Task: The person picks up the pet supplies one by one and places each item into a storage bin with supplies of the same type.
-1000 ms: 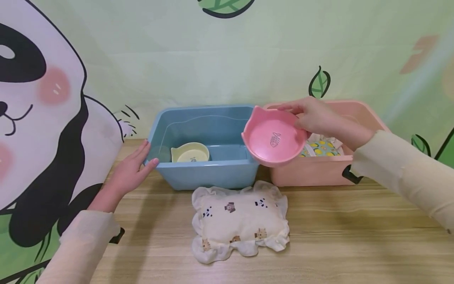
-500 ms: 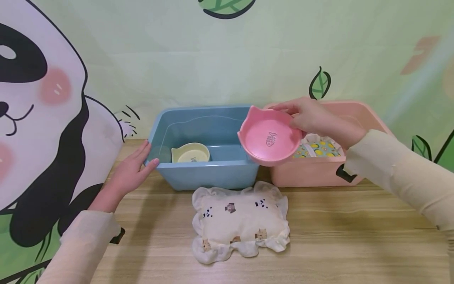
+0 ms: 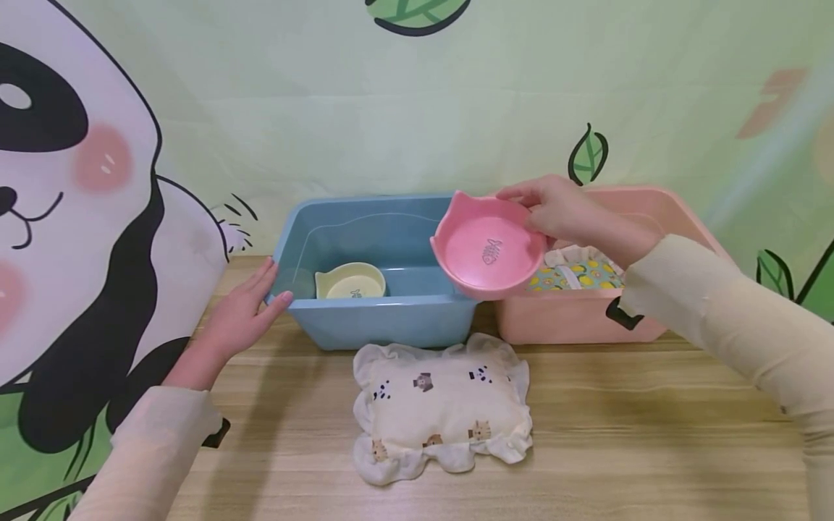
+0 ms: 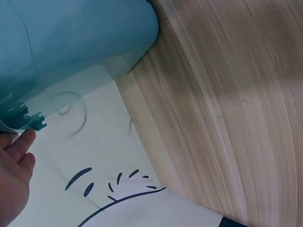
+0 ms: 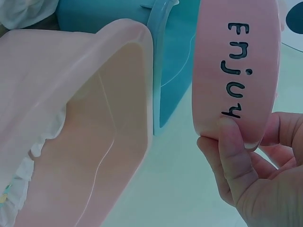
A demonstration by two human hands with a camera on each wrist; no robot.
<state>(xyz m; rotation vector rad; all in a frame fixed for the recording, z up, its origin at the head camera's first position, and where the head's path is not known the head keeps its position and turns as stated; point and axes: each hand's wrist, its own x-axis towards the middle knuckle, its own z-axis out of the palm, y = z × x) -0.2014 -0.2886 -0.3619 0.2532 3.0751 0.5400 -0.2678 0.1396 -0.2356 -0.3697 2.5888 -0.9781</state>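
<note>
My right hand (image 3: 560,213) pinches a pink cat-eared bowl (image 3: 476,257) by its rim, tilted so its inside with a fish-bone print faces me. The word "Enjoy" runs along the bowl's side (image 5: 236,66) in the right wrist view. The bowl hangs over the neighbouring ends of a blue bin (image 3: 384,323) and a pink bin (image 3: 567,318). On the blue bin's left front corner rests my left hand (image 3: 241,318), fingers straight along the side and thumb over the rim. Inside that bin lies a pale yellow cat-eared bowl (image 3: 335,284).
A frilled cream pillow (image 3: 449,405) with animal prints lies on the wooden table (image 3: 619,427) before the bins. Lemon-print fabric with a white frill (image 3: 589,273) is in the pink bin. A backdrop with a panda (image 3: 182,239) stands behind.
My right hand has carried the pink bowl a little to the left, from the pink bin's side toward the blue bin. The left hand has stayed on the blue bin's corner.
</note>
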